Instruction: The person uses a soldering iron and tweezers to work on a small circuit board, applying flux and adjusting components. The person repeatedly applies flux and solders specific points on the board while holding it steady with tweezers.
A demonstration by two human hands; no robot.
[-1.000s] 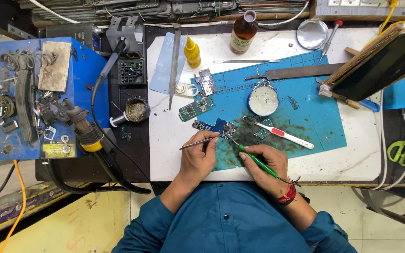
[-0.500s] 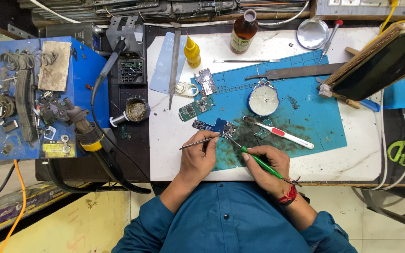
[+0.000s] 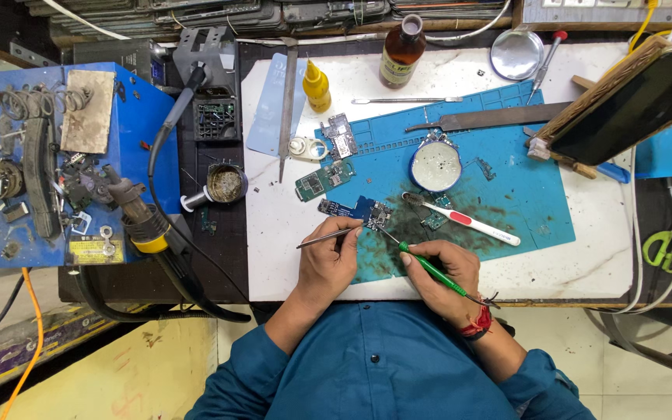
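Small circuit board [image 3: 369, 211] lay on the blue mat [image 3: 538, 210], near edge, centre; left hand [image 3: 334, 260] pinched tweezers [image 3: 328, 236]; right hand [image 3: 439, 268] gripped green-handled tool [image 3: 428, 268], tip at board; judged light, rigid, fragile; best held by edges.

White bench [image 3: 585, 264], blue mat [image 3: 523, 194]

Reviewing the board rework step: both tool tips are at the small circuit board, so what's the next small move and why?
Probably ease the green-handled tool tip onto the small circuit board. The right hand aims it there, while the left hand holds tweezers at the board's edge, seemingly steadying it.
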